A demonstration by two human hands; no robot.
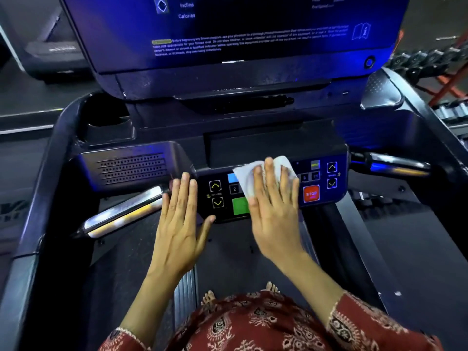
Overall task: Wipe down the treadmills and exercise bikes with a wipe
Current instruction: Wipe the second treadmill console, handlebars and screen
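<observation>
**Fig. 1. A gym floor**

A treadmill [253,115] fills the view: its display screen [228,29] lists "Incline" and "Calories", and the near control panel [324,196] carries arrow keys and a red STOP button [311,193], flanked by metal hand grips [121,214]. Far right, dumbbells [428,59] rest on an orange rack [449,83]; far left stands a second machine [50,49].

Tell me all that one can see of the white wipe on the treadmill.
The wipe is a thin white sheet, soft like cloth or paper, slightly creased. It lies spread flat on the control panel, over its middle buttons. The right hand presses it with straight fingers and hides its centre; a corner shows left of the fingers and an edge above them.
</observation>
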